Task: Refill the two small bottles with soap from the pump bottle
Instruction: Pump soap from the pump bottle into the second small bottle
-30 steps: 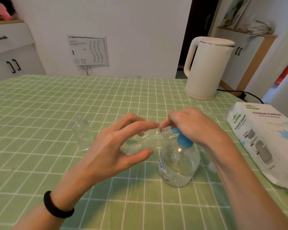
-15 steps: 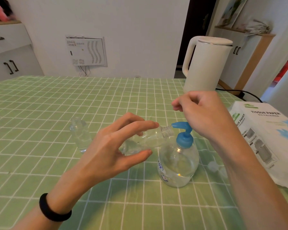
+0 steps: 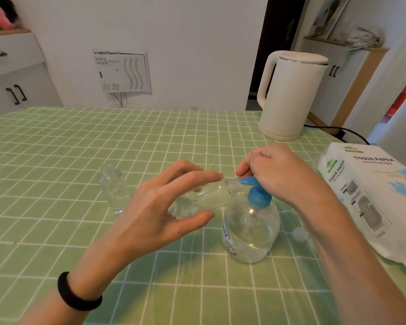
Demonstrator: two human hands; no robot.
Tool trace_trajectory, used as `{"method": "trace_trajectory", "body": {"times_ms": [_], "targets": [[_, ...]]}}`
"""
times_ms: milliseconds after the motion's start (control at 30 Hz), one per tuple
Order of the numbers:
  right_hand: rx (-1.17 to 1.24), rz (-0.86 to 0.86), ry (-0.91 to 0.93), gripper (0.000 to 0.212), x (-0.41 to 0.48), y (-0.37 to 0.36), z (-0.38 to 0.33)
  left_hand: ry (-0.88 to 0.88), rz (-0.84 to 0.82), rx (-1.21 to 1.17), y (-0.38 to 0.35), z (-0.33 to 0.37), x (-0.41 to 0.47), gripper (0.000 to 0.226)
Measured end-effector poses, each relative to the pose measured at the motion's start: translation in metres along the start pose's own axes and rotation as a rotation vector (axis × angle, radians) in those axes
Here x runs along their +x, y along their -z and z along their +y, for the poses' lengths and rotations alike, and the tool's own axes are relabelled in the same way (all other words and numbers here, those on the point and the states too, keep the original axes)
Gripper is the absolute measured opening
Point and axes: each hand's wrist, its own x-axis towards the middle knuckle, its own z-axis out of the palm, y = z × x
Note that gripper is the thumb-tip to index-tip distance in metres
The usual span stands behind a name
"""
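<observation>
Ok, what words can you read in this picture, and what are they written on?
"TISSUE PAPER": top of the tissue paper pack.
"TISSUE PAPER": again, on its side face.
Small line under the top one: too small to read.
Blue label on the pump bottle: too blurred.
Print on the wall panel: too small.

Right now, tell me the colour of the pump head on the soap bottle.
The pump head is blue, shown best in the head view.

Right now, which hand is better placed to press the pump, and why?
Right: the right hand sits on the blue pump head; the left hand holds the small bottle at its spout.
</observation>
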Motion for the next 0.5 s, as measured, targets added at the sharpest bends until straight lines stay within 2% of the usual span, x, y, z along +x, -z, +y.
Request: {"method": "trace_trajectory", "body": {"times_ms": [233,400,500], "targets": [[0.053,0.088,0.091,0.036,-0.001,0.0,0.003,0.013,0.01,-0.025,0.001,0.0,0.0,0.049],[0.301,0.196,0.149,0.025,0.001,0.005,-0.006,0.009,0.009,-0.023,0.002,-0.002,0.001,0.049],[0.324,0.256,0.136,0.027,0.005,0.001,-0.008,0.004,0.014,-0.03,0.002,-0.003,0.001,0.051]]}}
